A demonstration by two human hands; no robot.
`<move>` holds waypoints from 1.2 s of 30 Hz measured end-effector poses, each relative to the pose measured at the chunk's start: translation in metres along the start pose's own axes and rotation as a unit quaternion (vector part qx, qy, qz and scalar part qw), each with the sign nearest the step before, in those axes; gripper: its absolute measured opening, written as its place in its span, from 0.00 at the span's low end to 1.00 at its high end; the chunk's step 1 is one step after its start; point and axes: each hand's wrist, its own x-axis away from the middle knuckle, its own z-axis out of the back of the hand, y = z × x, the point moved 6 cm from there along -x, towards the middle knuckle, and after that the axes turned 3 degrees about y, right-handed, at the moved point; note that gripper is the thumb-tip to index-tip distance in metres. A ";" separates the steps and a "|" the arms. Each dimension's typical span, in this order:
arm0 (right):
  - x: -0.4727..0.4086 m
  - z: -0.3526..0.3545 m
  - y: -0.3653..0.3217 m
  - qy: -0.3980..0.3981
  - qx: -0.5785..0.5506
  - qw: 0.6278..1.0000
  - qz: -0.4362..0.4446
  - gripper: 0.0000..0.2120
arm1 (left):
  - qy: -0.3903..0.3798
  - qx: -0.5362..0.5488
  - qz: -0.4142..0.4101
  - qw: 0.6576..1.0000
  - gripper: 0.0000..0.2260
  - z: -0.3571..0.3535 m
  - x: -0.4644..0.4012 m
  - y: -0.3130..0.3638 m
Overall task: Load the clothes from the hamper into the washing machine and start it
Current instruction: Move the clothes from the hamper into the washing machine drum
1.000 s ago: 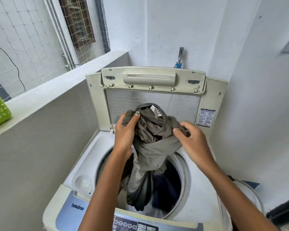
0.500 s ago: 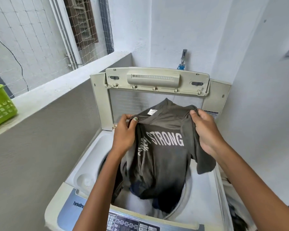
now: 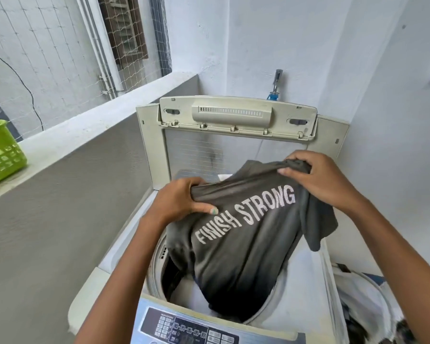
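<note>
A dark grey T-shirt (image 3: 246, 244) printed "FINISH STRONG" hangs spread over the open drum (image 3: 157, 269) of a top-loading washing machine (image 3: 124, 247). My left hand (image 3: 181, 202) grips its left shoulder. My right hand (image 3: 318, 177) grips its right shoulder, a little higher. The shirt's lower part drops into the drum, where other dark clothes show dimly. The machine's lid (image 3: 236, 115) stands folded upright at the back. Its control panel (image 3: 191, 328) lies at the near edge. A white hamper (image 3: 368, 301) with dark clothes stands at the lower right, partly cut off.
A grey half-wall with a white ledge (image 3: 90, 130) runs along the left. A green plastic basket (image 3: 0, 152) sits on that ledge. A tap (image 3: 276, 83) juts from the white wall behind the machine. White wall closes the right side.
The bunched shirt was shaken out and spread between my hands, so the print now reads fully. My hands moved apart, and the camera came closer to the machine.
</note>
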 end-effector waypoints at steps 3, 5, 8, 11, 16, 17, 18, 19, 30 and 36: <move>-0.002 0.008 -0.012 0.042 -0.022 0.999 0.020 0.05 | -0.006 -0.169 0.030 0.985 0.23 -0.011 -0.001 -0.011; -0.002 0.011 -0.018 0.068 -0.017 0.997 0.037 0.05 | 0.007 -0.207 0.061 0.976 0.17 -0.012 0.000 -0.016; -0.001 0.028 -0.021 0.149 -0.031 0.987 0.050 0.07 | 0.025 -0.192 0.120 0.974 0.15 -0.006 0.002 -0.032; -0.002 0.045 -0.015 0.198 -0.035 0.979 0.033 0.17 | 0.074 -0.070 0.164 0.981 0.12 0.010 0.002 -0.049; -0.002 0.051 -0.002 0.175 0.014 0.984 -0.030 0.20 | 0.234 0.105 0.140 0.956 0.05 0.057 -0.005 -0.036; -0.001 0.051 0.000 0.172 0.020 0.984 -0.047 0.21 | 0.260 0.116 0.132 0.950 0.06 0.066 -0.006 -0.031; 0.000 0.051 0.001 0.172 0.023 0.983 -0.061 0.22 | 0.281 0.129 0.127 0.943 0.07 0.075 -0.008 -0.027; 0.000 0.052 0.002 0.176 0.024 0.982 -0.070 0.22 | 0.299 0.144 0.121 0.936 0.08 0.082 -0.010 -0.024; 0.002 0.032 0.000 0.103 -0.028 0.988 -0.113 0.22 | 0.279 0.285 0.102 0.912 0.20 0.101 -0.005 -0.003; -0.001 0.020 -0.022 0.036 -0.249 0.961 -0.118 0.31 | 0.252 0.409 0.112 0.870 0.08 0.106 0.005 0.020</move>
